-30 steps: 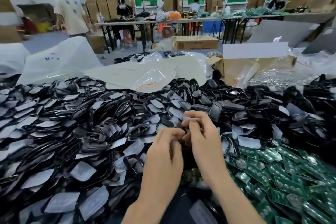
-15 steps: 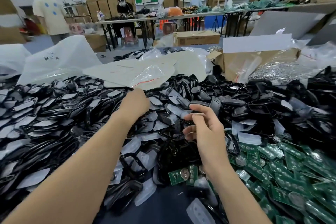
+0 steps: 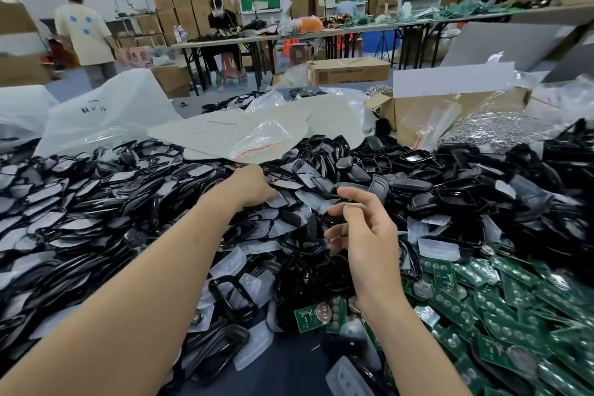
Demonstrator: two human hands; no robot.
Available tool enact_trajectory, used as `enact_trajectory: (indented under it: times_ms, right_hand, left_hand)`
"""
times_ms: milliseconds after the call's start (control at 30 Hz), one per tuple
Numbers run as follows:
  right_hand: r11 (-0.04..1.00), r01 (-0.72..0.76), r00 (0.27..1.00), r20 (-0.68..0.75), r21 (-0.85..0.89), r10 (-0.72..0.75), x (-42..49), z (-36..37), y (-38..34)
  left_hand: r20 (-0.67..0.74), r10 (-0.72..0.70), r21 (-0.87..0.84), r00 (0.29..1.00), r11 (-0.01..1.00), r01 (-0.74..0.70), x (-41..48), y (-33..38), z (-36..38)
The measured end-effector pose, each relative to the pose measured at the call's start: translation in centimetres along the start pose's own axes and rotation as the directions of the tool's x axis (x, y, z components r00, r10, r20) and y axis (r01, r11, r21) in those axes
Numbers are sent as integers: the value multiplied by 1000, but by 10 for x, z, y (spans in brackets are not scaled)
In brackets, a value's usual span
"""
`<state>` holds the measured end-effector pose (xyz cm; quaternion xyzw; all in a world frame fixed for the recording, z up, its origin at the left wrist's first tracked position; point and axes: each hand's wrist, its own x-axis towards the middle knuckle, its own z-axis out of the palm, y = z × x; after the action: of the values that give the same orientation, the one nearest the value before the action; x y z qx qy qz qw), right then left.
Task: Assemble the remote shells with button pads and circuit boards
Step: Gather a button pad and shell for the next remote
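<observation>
Hands that met mid-frame a second ago have parted: the left hand [image 3: 255,185] digs into the shells [image 3: 414,185], grip hidden; the right hand [image 3: 363,231] hovers slack, seemingly empty. Circuit boards [image 3: 514,315] lie lower right. Fetching the next piece, probably.

Handwritten dark marks on the white plastic bag [image 3: 106,116], a printed line and square code on the cardboard box [image 3: 348,72], small blue labels on stacked cartons [image 3: 180,0]: none can be read
</observation>
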<state>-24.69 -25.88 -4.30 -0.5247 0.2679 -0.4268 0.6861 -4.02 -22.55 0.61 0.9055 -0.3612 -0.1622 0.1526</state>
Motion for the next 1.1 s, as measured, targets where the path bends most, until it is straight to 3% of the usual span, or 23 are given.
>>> enact_trajectory:
  times_ms: [467,800,900,1100]
  right_hand:
    - [999,4,1000,9,-44,-4,-1,-1,1]
    - [999,8,1000,23,-36,-7,-2,-1,1]
    - [999,7,998,61,-44,-5,-3,1,0]
    - [998,-49,964,264,26,40,-17,17,6]
  left_hand:
    - [-17,29,13,999,1000,-28,-9,-13,9]
    - [-207,97,-256,974,955,-150,-31,-25,12]
    - [-300,104,-484,948,840,-245,-54,-21,12]
    - [-400,109,-785,910,472,-401,-115,-5,58]
